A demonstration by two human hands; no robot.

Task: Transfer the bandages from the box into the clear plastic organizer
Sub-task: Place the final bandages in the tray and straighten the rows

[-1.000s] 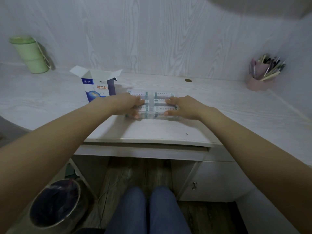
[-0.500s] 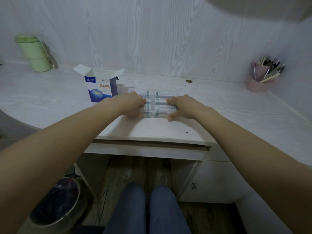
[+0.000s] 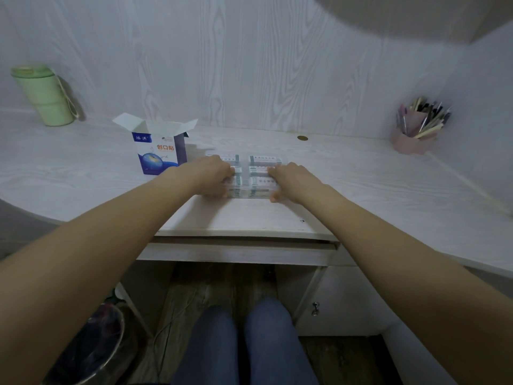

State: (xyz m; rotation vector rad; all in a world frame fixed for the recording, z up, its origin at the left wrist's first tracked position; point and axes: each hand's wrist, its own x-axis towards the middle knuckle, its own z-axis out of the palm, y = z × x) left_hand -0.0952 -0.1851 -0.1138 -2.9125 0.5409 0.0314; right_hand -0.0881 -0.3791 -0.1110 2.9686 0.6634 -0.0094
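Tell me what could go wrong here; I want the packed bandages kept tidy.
Both hands, left and right, grip the organizer by its sides; a slip could spill the bandages. The left hand is close to the open box and might topple it.

On the pale wood-grain desk point(image 3: 361, 190), the clear plastic organizer point(image 3: 247, 176) sits mid-desk with the left hand point(image 3: 213, 176) and right hand point(image 3: 291, 180) closing off its two sides. Just left of it stands the open blue-and-white cardboard bandage box point(image 3: 156, 151), flaps up, narrowing the passage on that side. The near strip of desk before the organizer is open, as is the wide stretch to the right. Far left stands a green lidded cup point(image 3: 45, 98); far right, a pink pen holder point(image 3: 413, 132) against the wall.
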